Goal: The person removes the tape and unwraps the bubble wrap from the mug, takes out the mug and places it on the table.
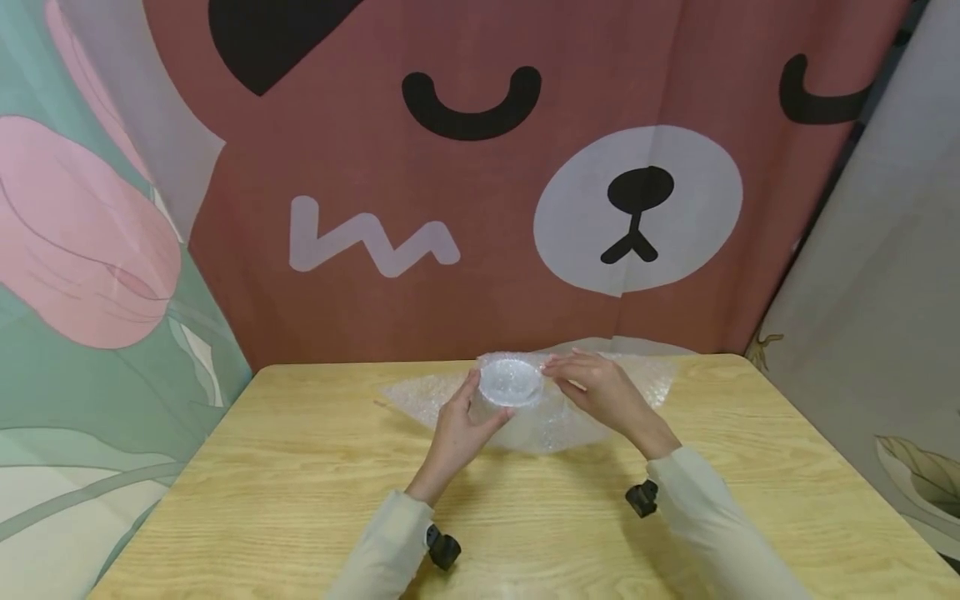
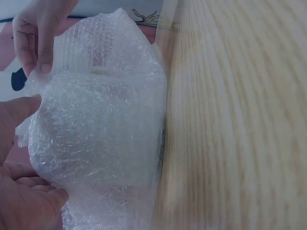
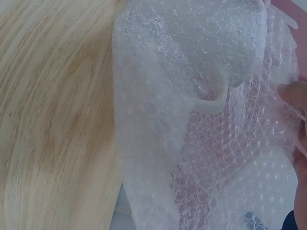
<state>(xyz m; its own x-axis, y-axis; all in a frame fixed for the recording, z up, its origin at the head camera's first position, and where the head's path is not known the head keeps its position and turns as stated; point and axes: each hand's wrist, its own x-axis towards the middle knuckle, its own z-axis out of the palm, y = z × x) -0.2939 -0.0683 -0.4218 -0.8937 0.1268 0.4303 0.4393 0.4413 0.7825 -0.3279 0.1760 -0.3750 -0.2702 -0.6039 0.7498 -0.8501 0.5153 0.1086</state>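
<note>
A pale mug (image 1: 512, 383) stands on the table, loosely covered by a sheet of clear bubble wrap (image 2: 115, 43). Its handle (image 3: 216, 101) shows through the film in the right wrist view. My left hand (image 1: 463, 427) grips the mug's side through the wrap, thumb toward me and fingers round the far left side. At the mug's upper right, my right hand (image 1: 600, 390) pinches the bubble wrap between thumb and fingers (image 3: 293, 94). Loose wrap spreads out to the left and right of the mug.
The wood-grain table (image 1: 300, 500) reaches back to a curtain (image 1: 480, 208) printed with a bear's face. More patterned curtains (image 1: 885, 275) hang at both sides. A small black camera (image 1: 442, 548) sits on each wrist.
</note>
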